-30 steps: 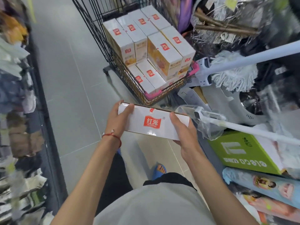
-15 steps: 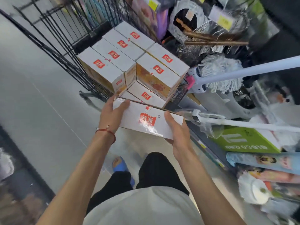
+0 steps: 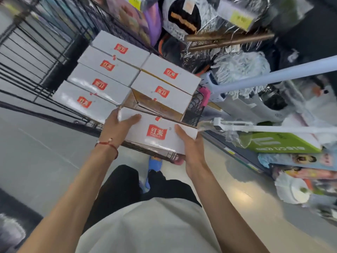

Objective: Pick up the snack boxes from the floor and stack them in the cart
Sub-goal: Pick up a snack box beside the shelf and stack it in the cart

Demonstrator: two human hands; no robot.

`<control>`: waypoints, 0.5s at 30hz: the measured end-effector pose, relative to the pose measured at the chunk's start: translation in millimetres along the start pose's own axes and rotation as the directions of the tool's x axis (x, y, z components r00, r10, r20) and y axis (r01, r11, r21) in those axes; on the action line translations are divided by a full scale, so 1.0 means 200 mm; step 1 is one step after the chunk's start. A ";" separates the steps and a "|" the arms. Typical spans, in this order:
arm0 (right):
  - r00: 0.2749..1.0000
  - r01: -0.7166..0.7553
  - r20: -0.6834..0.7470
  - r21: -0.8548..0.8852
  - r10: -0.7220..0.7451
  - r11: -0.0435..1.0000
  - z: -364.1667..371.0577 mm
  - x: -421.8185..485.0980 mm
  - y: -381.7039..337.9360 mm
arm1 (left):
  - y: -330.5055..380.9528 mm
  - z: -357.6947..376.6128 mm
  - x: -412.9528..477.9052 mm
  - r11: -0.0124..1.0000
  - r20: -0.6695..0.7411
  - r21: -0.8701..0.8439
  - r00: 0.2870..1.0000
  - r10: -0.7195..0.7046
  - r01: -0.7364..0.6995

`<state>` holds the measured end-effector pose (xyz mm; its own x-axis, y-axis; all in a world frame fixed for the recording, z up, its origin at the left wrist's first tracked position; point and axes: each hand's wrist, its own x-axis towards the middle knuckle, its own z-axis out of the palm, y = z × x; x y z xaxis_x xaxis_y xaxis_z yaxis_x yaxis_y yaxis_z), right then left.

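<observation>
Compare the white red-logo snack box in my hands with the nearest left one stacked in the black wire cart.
The held white snack box is gripped at both short ends by the left hand and right hand; the stacked corner box lies untouched in the black wire cart. The held box is alone at the cart's near edge; the stacked box sits packed against a neighbour. Both are white, oblong, red-logoed.

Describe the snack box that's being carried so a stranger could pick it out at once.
Find the black wire cart loaded with white boxes bearing red logos. At its near edge, one matching box is gripped between the left hand and right hand. It alone is held in hands, not resting in the stack.
</observation>
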<state>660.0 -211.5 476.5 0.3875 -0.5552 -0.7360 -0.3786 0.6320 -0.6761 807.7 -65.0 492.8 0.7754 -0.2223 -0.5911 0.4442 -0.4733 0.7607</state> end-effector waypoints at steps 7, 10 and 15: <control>0.991 -0.069 -0.110 0.035 0.072 0.997 0.11 0.12 -0.02 | 0.09 0.00 0.26 0.982 0.085 0.186 0.996 -0.035 0.019; 0.989 -0.041 -0.139 0.013 0.043 0.999 0.16 0.17 -0.02 | 0.13 0.00 0.42 0.929 0.105 0.369 0.994 -0.007 -0.033; 0.985 -0.012 -0.175 -0.033 0.006 0.999 0.23 0.25 -0.01 | 0.18 0.01 0.61 0.827 0.121 0.551 0.991 0.053 -0.111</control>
<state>719.7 -216.0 443.1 0.2325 -0.6372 -0.7348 -0.4109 0.6204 -0.6680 916.6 -110.4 447.1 0.7378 -0.3485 -0.5781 0.0336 -0.8363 0.5472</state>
